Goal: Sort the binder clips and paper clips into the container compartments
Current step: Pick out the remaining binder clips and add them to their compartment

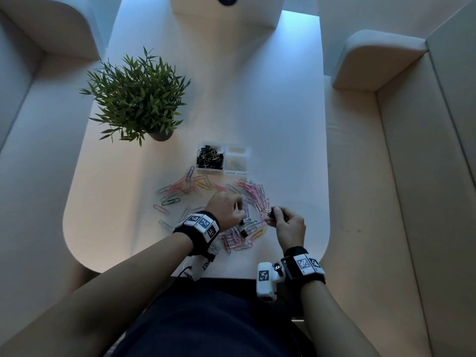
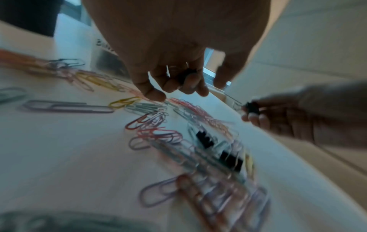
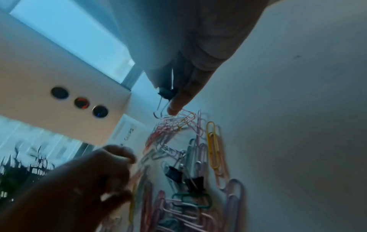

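Black wristbands — white coded tags, dark trousers

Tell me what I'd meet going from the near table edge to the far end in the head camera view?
Wrist cameras, then the left hand and right hand over scattered paper clips → the two-compartment container → the potted plant.

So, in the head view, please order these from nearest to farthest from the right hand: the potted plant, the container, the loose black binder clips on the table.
1. Loose black binder clips, just left of the right hand.
2. Container, farther up the table.
3. Potted plant, far left.
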